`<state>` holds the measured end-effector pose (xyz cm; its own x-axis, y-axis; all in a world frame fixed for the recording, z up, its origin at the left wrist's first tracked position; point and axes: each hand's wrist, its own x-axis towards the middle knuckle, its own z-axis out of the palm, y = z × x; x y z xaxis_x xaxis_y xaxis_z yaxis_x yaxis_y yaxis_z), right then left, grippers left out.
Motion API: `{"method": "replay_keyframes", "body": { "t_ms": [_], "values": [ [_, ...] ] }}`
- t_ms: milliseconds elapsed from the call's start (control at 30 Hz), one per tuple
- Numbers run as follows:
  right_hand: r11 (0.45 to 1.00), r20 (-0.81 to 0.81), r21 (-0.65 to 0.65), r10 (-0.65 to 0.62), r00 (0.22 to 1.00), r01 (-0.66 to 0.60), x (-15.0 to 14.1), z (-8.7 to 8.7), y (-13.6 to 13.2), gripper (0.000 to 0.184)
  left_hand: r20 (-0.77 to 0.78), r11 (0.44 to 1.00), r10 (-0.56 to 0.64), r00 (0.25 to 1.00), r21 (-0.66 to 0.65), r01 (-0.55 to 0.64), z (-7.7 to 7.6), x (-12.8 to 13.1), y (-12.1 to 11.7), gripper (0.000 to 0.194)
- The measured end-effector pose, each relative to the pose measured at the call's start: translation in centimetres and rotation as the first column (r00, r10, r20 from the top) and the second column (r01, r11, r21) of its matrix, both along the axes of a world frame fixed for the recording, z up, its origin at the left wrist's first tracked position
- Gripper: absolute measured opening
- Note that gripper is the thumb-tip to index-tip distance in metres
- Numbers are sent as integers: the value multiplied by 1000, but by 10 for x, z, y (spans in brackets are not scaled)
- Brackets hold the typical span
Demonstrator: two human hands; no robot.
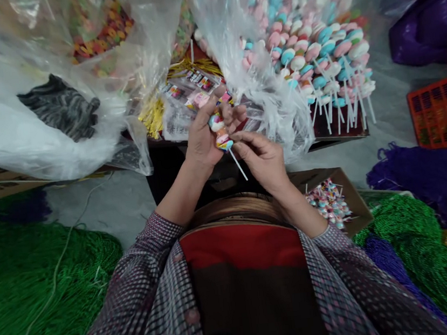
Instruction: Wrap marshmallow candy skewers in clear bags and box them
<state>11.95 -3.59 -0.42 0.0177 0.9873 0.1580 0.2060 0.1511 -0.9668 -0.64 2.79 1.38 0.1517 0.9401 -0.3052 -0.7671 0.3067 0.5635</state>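
A marshmallow lollipop [218,126] in a printed clear wrapper lies across the fingers of my left hand [201,144], which is closed around it. Its white stick [238,165] points down toward me. My right hand [263,158] pinches at the lower end of the wrapper, where the stick comes out; the fingertips partly hide what they grip. Just beyond my hands are flat printed wrappers [200,80] and a bundle of gold twist ties [153,117]. At the right of the table, unwrapped marshmallow lollipops [319,63] are heaped with their sticks hanging over the edge.
A clear bag of colourful ring candies [103,33] stands at the back left, beside a crumpled black bag [63,108]. Below the table's right end, a cardboard box [356,203] holds wrapped lollipops. Green strands [38,288] cover the floor, and an orange crate [442,110] stands right.
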Motion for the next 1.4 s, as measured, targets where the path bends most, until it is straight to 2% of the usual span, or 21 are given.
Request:
{"method": "replay_keyframes", "body": {
  "t_ms": [100,233,300,400,567,700,867,967,1133,1233,1400],
  "values": [
    [1000,51,6,4,999,-4,0,-1,0,14,31,1000,-17,999,-4,17,-2,1,-1,25],
    [998,166,54,4,986,-13,3,3,1,13,109,998,-49,993,43,45,-6,0,0,35],
    [1000,130,12,22,991,-24,4,5,1,14,127,997,-57,990,62,49,-7,0,0,35],
    [999,69,-21,51,996,-49,6,6,2,17,106,997,-56,993,49,51,-7,0,-1,33],
    [995,226,77,45,973,-64,6,5,3,12,-16,998,-37,999,-52,36,-10,1,-2,21],
    [994,260,89,39,965,-64,6,3,3,15,-62,997,-11,998,-76,6,-16,1,-1,25],
    [980,330,146,82,940,-137,8,0,4,16,9,998,-40,999,-42,40,-14,2,-1,23],
    [977,346,153,85,935,-146,8,-2,6,18,66,996,-86,994,10,85,-11,3,-2,29],
    [975,350,122,133,927,-186,9,-1,7,17,-21,996,-76,997,-51,75,-10,3,-3,20],
    [968,355,118,169,920,-223,11,-1,8,16,17,995,-91,996,-40,91,-12,4,-2,22],
    [944,445,222,125,887,-245,11,-8,9,18,47,991,-116,992,-62,119,-12,7,-3,20]
  ]
}}
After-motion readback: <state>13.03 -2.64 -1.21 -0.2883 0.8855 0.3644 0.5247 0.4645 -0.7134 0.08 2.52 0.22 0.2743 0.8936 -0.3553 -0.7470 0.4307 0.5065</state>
